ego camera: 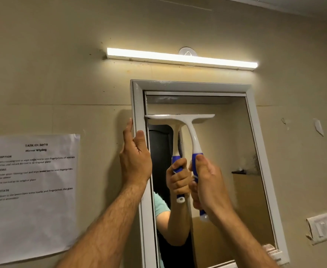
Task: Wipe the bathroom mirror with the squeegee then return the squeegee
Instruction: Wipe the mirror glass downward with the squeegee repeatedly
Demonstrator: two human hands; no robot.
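The left hand point(135, 157) reaches up with its arm stretched out. Its fingers are straight and lie flat against the left side of the white mirror frame point(138, 105), with the thumb on the front of the frame. It holds nothing.

The right hand point(207, 182) is raised in front of the mirror point(226, 151). Its fingers and thumb are curled tight round the blue grip of the squeegee point(189, 130). The white handle goes up from the hand to the wide white blade. The blade lies level near the top of the mirror, and its left end is at the frame.

A lit lamp point(182, 58) hangs above the mirror. A printed paper point(31, 194) is stuck on the wall to the left.
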